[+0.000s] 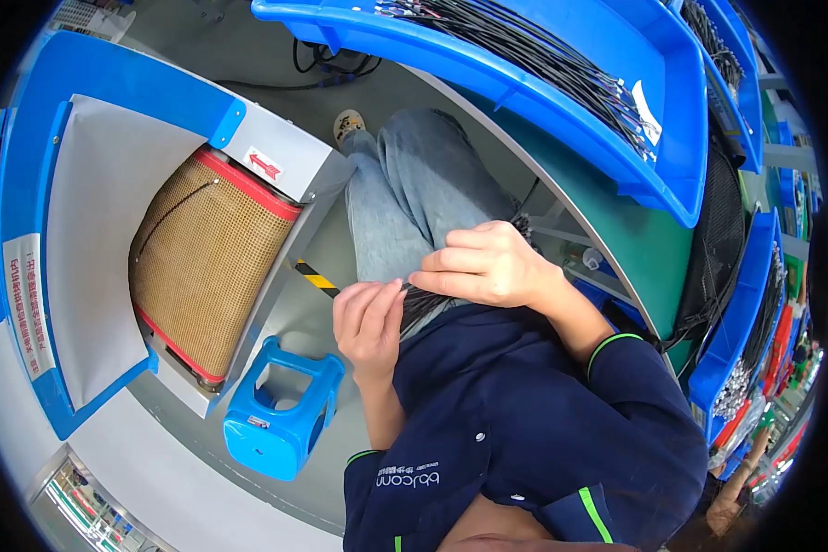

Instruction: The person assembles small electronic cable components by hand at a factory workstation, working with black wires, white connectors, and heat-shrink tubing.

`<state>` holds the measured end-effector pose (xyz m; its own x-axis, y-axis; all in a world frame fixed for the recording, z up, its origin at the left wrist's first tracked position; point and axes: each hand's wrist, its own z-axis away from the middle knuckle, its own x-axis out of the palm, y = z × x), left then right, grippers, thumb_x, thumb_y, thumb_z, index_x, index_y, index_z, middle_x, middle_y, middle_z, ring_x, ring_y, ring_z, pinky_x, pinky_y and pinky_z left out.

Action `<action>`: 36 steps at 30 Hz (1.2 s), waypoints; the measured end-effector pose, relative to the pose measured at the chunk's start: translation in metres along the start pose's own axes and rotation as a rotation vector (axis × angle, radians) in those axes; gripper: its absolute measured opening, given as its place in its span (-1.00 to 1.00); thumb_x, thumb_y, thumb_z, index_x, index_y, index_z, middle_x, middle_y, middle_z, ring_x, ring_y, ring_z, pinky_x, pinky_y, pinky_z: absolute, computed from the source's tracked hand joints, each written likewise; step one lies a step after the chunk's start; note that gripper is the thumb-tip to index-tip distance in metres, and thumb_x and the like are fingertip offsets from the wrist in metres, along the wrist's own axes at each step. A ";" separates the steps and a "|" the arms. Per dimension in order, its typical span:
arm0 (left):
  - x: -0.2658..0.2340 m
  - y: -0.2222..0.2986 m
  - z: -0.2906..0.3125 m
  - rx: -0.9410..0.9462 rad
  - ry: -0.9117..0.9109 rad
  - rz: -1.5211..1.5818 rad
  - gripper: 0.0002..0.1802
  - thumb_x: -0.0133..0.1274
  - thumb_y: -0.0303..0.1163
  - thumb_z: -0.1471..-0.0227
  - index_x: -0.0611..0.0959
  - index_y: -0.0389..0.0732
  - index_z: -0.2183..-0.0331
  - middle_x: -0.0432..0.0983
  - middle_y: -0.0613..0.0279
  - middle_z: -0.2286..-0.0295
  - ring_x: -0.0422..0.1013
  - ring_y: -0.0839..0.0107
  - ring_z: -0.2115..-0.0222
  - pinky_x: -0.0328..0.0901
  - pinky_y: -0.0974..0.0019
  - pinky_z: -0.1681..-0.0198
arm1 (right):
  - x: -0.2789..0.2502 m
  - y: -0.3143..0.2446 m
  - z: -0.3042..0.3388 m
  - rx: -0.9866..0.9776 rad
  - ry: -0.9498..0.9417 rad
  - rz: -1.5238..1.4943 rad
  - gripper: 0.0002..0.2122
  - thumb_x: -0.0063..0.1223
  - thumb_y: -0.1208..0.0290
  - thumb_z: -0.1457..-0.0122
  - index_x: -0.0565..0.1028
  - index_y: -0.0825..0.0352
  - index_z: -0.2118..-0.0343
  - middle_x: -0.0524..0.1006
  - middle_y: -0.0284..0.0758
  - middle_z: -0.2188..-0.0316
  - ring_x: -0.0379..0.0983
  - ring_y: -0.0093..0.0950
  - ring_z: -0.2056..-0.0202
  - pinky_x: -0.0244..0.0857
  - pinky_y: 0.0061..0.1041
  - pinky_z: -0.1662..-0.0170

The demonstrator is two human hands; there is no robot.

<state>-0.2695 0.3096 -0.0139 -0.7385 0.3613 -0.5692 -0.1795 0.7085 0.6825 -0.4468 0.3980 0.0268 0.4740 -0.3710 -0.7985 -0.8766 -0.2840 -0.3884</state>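
Above my lap, my left hand (368, 324) and my right hand (489, 267) meet fingertip to fingertip, both closed in a pinch. Between them shows the short dark end of a thin black cable (406, 285); most of it is hidden by the fingers. Just under the hands, a bundle of black cables (421, 302) lies across my lap, partly covered by my right hand. More of these strands show beyond my right wrist.
To the left stands a machine with a brown mesh conveyor belt (216, 267), a single black cable (170, 213) lying on it. A blue stool (271, 437) is beside it. At the right, a green-topped table (607, 225) bears a blue bin (580, 120) of black cables.
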 end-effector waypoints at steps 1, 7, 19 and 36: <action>0.000 0.000 0.000 0.007 0.016 0.020 -0.74 0.23 -0.63 0.26 0.63 -0.23 0.39 0.50 0.23 0.46 0.42 0.25 0.40 0.33 0.28 0.33 | 0.003 0.000 0.001 0.023 0.029 -0.047 -0.82 0.05 0.46 0.14 0.49 0.26 0.39 0.44 -0.50 0.45 0.39 -0.59 0.50 0.31 -0.61 0.57; -0.005 -0.005 0.002 0.014 0.071 0.060 -0.70 0.25 -0.65 0.31 0.60 -0.25 0.39 0.52 0.21 0.45 0.45 0.25 0.42 0.35 0.28 0.35 | 0.008 0.000 0.003 0.161 0.065 -0.243 -0.88 0.10 0.48 0.07 0.49 0.26 0.40 0.46 -0.47 0.47 0.44 -0.54 0.48 0.31 -0.57 0.55; -0.009 -0.006 -0.003 0.144 0.041 0.020 -0.68 0.25 -0.66 0.38 0.61 -0.25 0.42 0.52 0.24 0.49 0.44 0.29 0.46 0.35 0.33 0.41 | 0.007 -0.003 0.002 0.228 0.050 -0.332 -0.91 0.16 0.47 0.07 0.50 0.27 0.47 0.44 -0.44 0.51 0.45 -0.49 0.51 0.31 -0.53 0.54; -0.014 -0.019 -0.005 0.214 -0.025 -0.068 -0.69 0.24 -0.59 0.41 0.62 -0.21 0.43 0.52 0.30 0.48 0.43 0.32 0.45 0.31 0.32 0.40 | 0.012 0.005 0.006 0.270 0.010 -0.486 -0.89 0.13 0.50 0.03 0.50 0.32 0.40 0.44 -0.34 0.48 0.47 -0.35 0.43 0.36 -0.45 0.36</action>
<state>-0.2589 0.2877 -0.0162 -0.7129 0.3213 -0.6234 -0.0840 0.8434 0.5307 -0.4461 0.3974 0.0126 0.8290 -0.2628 -0.4937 -0.5460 -0.1888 -0.8162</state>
